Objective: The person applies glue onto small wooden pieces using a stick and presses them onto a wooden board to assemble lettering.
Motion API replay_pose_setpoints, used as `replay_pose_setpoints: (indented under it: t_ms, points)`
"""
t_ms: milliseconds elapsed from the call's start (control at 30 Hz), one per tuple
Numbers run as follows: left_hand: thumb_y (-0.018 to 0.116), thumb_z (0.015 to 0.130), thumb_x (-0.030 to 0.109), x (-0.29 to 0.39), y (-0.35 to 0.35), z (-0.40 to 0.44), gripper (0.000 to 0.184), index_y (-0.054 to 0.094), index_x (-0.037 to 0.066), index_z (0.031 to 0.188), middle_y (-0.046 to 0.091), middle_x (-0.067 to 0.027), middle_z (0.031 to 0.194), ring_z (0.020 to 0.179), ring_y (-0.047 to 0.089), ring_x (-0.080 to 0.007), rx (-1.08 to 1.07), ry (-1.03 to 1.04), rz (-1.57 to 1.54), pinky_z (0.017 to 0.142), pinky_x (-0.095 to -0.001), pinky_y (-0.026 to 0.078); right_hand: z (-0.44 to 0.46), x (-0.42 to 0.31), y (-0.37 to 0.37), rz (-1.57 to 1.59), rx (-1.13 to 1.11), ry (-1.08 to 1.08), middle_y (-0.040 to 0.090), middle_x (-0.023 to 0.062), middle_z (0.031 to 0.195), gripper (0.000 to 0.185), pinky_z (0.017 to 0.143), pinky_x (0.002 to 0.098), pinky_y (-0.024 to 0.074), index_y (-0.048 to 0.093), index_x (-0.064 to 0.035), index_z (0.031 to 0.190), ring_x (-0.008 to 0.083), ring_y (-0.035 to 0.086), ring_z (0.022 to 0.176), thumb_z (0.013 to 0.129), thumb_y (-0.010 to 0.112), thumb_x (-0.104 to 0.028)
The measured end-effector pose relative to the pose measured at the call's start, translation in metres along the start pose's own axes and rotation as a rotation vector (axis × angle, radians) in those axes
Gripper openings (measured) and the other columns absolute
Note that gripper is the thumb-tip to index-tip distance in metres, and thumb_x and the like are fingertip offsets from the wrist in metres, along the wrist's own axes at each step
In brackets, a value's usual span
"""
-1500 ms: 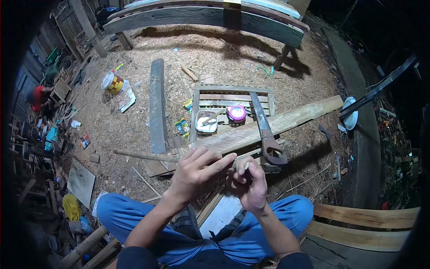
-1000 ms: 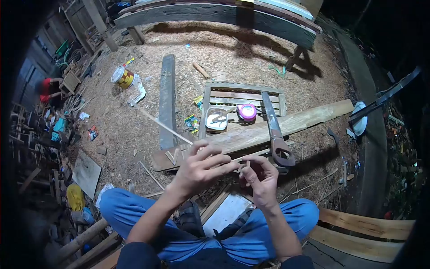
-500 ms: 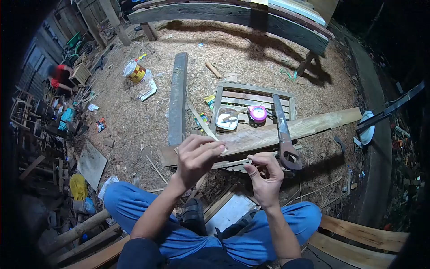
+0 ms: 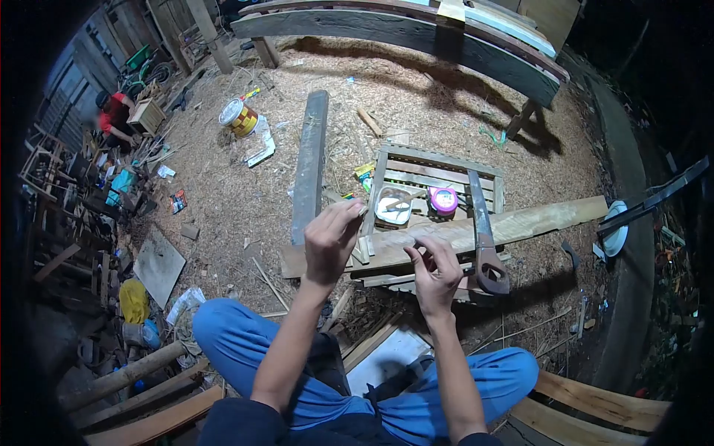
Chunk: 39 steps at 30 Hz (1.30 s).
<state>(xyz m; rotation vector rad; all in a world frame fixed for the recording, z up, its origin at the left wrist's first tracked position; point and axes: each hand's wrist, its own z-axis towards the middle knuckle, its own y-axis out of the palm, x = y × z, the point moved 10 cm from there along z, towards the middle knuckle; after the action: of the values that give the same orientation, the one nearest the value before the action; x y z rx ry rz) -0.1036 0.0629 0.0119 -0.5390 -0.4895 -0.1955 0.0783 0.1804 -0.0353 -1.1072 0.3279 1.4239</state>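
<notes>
My left hand (image 4: 331, 239) is raised in front of the long pale board (image 4: 543, 217), its fingers closed on a thin wooden stick (image 4: 362, 212), mostly hidden by the hand. To its right, my right hand (image 4: 437, 276) is pinched around something too small to make out. A handsaw (image 4: 483, 234) lies across the board. Behind the board, on a slatted wooden frame (image 4: 497, 195), rest a white tub (image 4: 394, 215) with a tool or stick in it and a pink round container (image 4: 443, 199).
A dark beam (image 4: 309, 163) lies left of the frame. Farther back are a yellow-and-red bucket (image 4: 239, 119) and a heavy bench (image 4: 387, 28). Another person (image 4: 115, 119) crouches at far left by a wooden crate (image 4: 146, 117). A white plate (image 4: 615, 229) is at right.
The view has shifted, so the scene sits farther right. My hands have moved apart, the left one rising with the stick, which has swung round. My right hand keeps its pinch.
</notes>
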Motion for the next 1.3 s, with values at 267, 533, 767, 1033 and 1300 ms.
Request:
replay_pose_setpoints:
  t_ms: [267,533,767,1033,1300]
  points:
    - [0.076,0.085,0.003,-0.081,0.064,-0.025,0.019,0.075,0.005,0.104,0.078,-0.0139,0.106,0.098,0.076,-0.0310,-0.018,-0.200,0.027,0.083,-0.0392,0.060,0.000,0.084,0.062,-0.058,-0.028,0.056,0.071,0.0085,0.097,0.022,0.072,0.0363,0.0545,0.076,-0.0061,0.106,0.0248,0.069,0.080,0.086,0.082,-0.010]
    - [0.081,0.083,0.011,-0.120,0.107,-0.035,0.015,0.074,0.005,0.096,0.075,-0.0137,0.092,0.089,0.072,-0.0331,-0.195,-0.263,0.153,0.081,-0.0419,0.055,0.002,0.139,0.092,0.076,-0.128,0.095,0.068,0.0124,0.098,0.018,0.069,0.0370,0.0551,0.071,0.0001,0.104,0.0250,0.070,0.077,0.088,0.079,-0.005]
    - [0.081,0.082,0.022,-0.145,0.109,-0.043,0.016,0.076,0.007,0.085,0.075,-0.0131,0.087,0.091,0.068,-0.0314,-0.277,-0.408,0.309,0.093,-0.0435,0.047,0.000,0.144,0.093,0.026,-0.160,0.154,0.066,0.0114,0.091,0.019,0.066,0.0360,0.0513,0.072,-0.0004,0.104,0.0237,0.064,0.070,0.087,0.080,-0.006]
    - [0.079,0.088,0.034,-0.162,0.115,-0.055,0.026,0.080,0.008,0.093,0.077,-0.0141,0.092,0.094,0.070,-0.0307,-0.317,-0.482,0.276,0.102,-0.0451,0.041,0.003,0.142,0.090,0.005,-0.144,0.183,0.066,0.0115,0.089,0.017,0.065,0.0362,0.0495,0.073,-0.0012,0.102,0.0231,0.061,0.068,0.087,0.079,-0.006]
    - [0.074,0.094,0.029,-0.132,0.116,-0.045,0.021,0.080,0.010,0.100,0.078,-0.0105,0.101,0.100,0.070,-0.0286,-0.201,-0.538,0.141,0.104,-0.0422,0.040,0.003,0.141,0.091,-0.056,-0.150,0.180,0.065,0.0106,0.086,0.018,0.063,0.0371,0.0489,0.074,-0.0015,0.100,0.0238,0.060,0.066,0.085,0.081,-0.007]
